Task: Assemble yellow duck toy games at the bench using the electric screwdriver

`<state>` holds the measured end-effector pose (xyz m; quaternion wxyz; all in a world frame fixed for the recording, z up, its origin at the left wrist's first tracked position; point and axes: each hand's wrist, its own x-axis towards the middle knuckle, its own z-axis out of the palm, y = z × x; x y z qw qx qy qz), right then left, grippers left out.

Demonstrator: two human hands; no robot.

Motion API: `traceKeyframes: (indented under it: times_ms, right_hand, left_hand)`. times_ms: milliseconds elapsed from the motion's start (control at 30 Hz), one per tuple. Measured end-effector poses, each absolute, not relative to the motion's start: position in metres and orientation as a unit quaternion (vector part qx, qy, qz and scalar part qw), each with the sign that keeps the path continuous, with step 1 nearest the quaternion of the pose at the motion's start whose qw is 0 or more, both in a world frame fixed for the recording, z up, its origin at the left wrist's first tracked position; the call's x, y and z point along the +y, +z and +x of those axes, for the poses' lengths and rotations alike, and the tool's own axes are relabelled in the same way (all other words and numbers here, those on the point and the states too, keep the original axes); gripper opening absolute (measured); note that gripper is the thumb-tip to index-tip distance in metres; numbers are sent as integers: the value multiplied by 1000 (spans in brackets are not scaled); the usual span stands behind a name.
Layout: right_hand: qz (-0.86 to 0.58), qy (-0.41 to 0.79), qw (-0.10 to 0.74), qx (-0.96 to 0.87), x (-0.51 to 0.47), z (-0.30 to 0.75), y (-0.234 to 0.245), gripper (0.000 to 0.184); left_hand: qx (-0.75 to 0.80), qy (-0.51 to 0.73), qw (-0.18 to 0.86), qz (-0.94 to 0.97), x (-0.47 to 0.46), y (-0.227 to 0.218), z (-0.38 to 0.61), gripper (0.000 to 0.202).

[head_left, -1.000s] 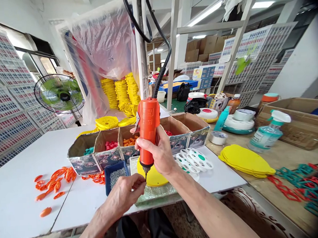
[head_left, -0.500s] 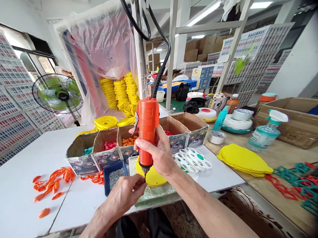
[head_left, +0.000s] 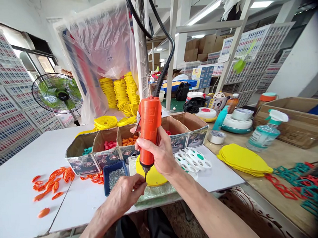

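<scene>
My right hand (head_left: 158, 154) is wrapped round an orange electric screwdriver (head_left: 148, 128) that hangs upright from a black cable. Its bit points down at a yellow disc (head_left: 154, 178) lying on a clear sheet at the table's front edge. My left hand (head_left: 125, 195) is closed in a pinch right at the bit's tip; what it pinches is too small to make out. A small blue tray of screws (head_left: 114, 177) sits just left of the disc. White round wheel parts (head_left: 193, 159) lie to the right of my right hand.
A row of open cardboard boxes (head_left: 107, 146) with coloured parts stands behind the disc. Loose orange pieces (head_left: 54, 179) are scattered at the left. Yellow flat shapes (head_left: 243, 159), a spray bottle (head_left: 266, 134) and tape rolls (head_left: 217, 137) lie right. A fan (head_left: 56, 93) stands at the back left.
Almost nothing has changed. The screwdriver's top has shifted slightly to the right, and both hands stay at the yellow disc.
</scene>
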<state>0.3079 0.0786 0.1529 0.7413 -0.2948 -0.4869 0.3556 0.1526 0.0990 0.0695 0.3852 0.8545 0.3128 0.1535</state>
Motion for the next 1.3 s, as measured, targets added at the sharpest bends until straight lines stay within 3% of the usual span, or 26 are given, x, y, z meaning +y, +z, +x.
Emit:
traceKeyframes:
  times_ms: [500,767,1000,1300]
  right_hand:
    - [-286,366,733,-497,81,311,150,38]
    - [-293,354,731,-504,81,313,150,36]
    - [-345,273,743,-505,105,321,149,39]
    - [-385,224,752,-486,158,312,138,38]
  left_hand:
    - [301,164,370,864,96,69,154,25]
    - [311,220,420,824,104,61,149,25]
    - [362,301,508,721,118,40,140,25]
    - [219,344,264,874,108,14,164,11]
